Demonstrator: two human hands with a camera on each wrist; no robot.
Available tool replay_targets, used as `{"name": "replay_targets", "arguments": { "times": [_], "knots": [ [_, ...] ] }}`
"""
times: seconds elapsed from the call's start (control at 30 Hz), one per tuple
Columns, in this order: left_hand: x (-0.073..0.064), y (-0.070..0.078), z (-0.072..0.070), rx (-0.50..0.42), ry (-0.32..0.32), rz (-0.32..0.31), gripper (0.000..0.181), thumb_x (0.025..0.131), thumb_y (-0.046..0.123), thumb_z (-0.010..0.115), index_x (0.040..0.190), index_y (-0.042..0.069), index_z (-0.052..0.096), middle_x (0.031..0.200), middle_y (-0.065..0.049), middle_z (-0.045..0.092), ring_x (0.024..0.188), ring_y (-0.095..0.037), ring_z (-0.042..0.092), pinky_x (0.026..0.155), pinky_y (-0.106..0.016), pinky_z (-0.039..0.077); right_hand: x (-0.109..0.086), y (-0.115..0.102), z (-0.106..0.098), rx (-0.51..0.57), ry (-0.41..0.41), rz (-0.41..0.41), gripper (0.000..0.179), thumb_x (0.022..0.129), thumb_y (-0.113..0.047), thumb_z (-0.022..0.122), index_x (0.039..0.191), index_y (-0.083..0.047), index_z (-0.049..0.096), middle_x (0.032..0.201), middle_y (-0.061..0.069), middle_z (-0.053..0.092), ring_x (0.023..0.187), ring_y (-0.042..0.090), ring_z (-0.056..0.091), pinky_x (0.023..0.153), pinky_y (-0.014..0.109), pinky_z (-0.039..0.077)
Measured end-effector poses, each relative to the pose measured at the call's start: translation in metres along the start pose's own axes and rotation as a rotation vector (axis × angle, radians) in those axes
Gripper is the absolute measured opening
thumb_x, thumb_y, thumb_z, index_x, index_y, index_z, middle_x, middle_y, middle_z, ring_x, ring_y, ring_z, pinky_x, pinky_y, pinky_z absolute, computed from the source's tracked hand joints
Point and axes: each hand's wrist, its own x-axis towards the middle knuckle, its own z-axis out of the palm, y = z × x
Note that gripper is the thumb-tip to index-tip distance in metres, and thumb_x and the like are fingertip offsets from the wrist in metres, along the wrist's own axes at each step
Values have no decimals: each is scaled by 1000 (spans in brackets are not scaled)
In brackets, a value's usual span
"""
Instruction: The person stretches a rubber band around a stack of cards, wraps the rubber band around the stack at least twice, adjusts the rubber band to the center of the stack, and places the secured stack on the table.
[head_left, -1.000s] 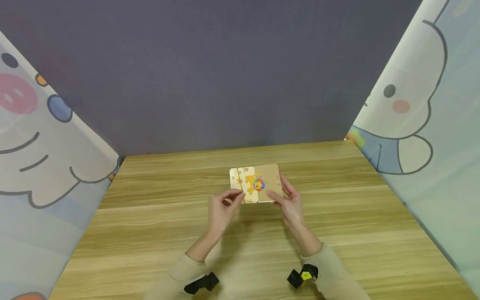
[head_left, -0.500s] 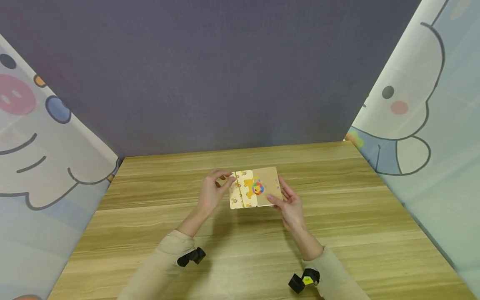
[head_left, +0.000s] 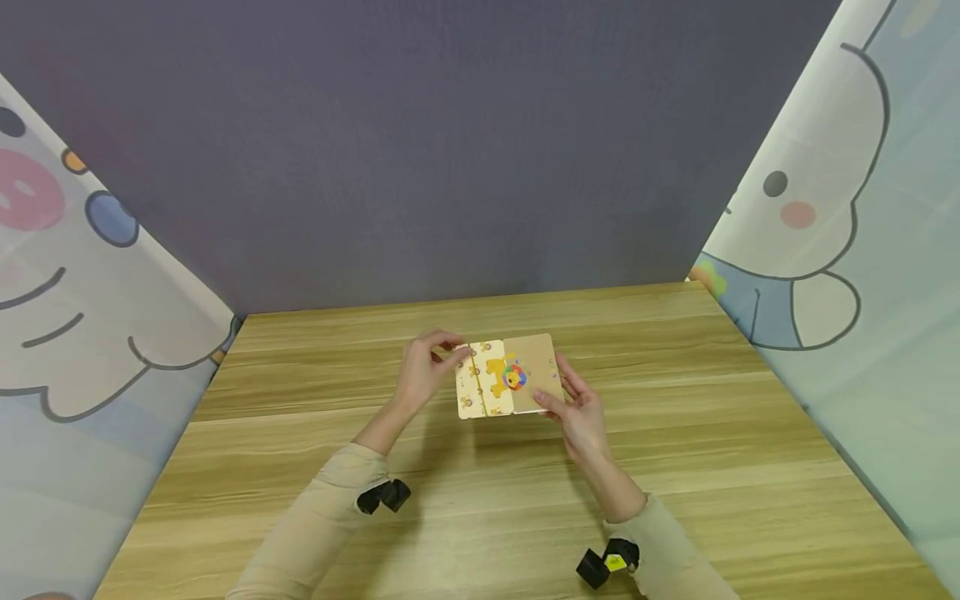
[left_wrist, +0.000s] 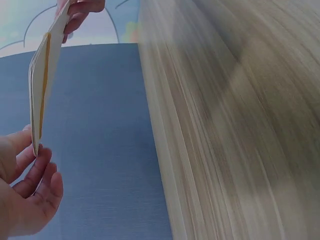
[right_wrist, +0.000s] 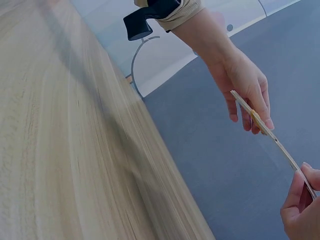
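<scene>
A small notebook [head_left: 536, 358], part cream with little bear prints and part plain brown, carries a lion picture across the middle. A yellow elastic band [head_left: 480, 390] runs along its left part. My left hand [head_left: 420, 375] pinches the upper left corner between thumb and fingers, beside the band. On the right side my right hand [head_left: 585, 421] grips the notebook, thumb on the cover and fingers behind. Seen edge-on in the left wrist view, the notebook [left_wrist: 54, 65] looks thin and closed, held up above the table.
The wood-grain table [head_left: 300, 467] lies beneath both hands. A dark grey panel [head_left: 465, 150] stands at its back edge. Cartoon-printed curtains [head_left: 795, 308] hang on both sides. Black cameras [head_left: 592, 567] are strapped to both sleeved wrists.
My left hand has moved from the notebook's lower left edge up to its upper left corner. The right hand keeps its grip, and the notebook has shifted slightly down and left.
</scene>
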Motion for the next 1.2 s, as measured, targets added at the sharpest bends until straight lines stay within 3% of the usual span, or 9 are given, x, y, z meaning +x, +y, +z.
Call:
{"name": "replay_targets", "arguments": {
  "times": [0.27,0.53,0.7,0.8,0.97,1.07,1.2],
  "knots": [
    [-1,-1,1,-96,-33,-26,18,80,14,67,90,-1,68,79,-6,62,66,-16,54,57,-27,49,-2,0,2,15,-16,10,67,76,17,56,135,-8,36,106,7,55,70,15,62,56,21,50],
    [-1,2,7,-127,-32,-29,18,79,18,68,88,2,70,66,-3,55,50,-15,34,46,-22,30,-4,3,6,-11,-35,10,66,77,17,56,135,-6,35,106,7,52,71,13,61,56,20,49],
    [1,3,10,-160,-29,-33,17,79,13,67,89,0,70,66,-10,54,49,-19,31,45,-23,26,-4,3,5,11,-19,10,66,76,18,55,135,-6,35,105,5,54,71,13,61,55,19,49],
    [3,4,8,-195,-29,-35,17,80,11,66,92,-2,68,73,-12,59,53,-19,39,45,-22,30,-3,1,4,10,-9,8,66,76,18,56,134,-6,36,103,3,56,70,13,61,55,19,49],
    [6,4,3,-190,-53,-71,17,82,16,65,92,3,69,80,-5,64,66,-13,53,51,-22,43,-2,-2,3,18,5,16,65,76,17,56,134,-7,36,101,3,56,69,13,61,55,18,48],
    [6,3,1,-192,-79,-72,16,82,17,65,90,4,69,78,-6,65,64,-14,54,52,-24,45,-3,-3,2,19,1,18,65,77,16,56,134,-7,36,102,4,56,70,13,61,56,19,49],
    [6,4,2,-235,-86,-88,18,80,15,66,90,1,69,81,-10,65,54,-13,45,48,-21,39,-3,-4,3,18,-12,13,65,77,16,57,134,-7,36,103,5,55,70,13,61,57,20,50]
  ]
}}
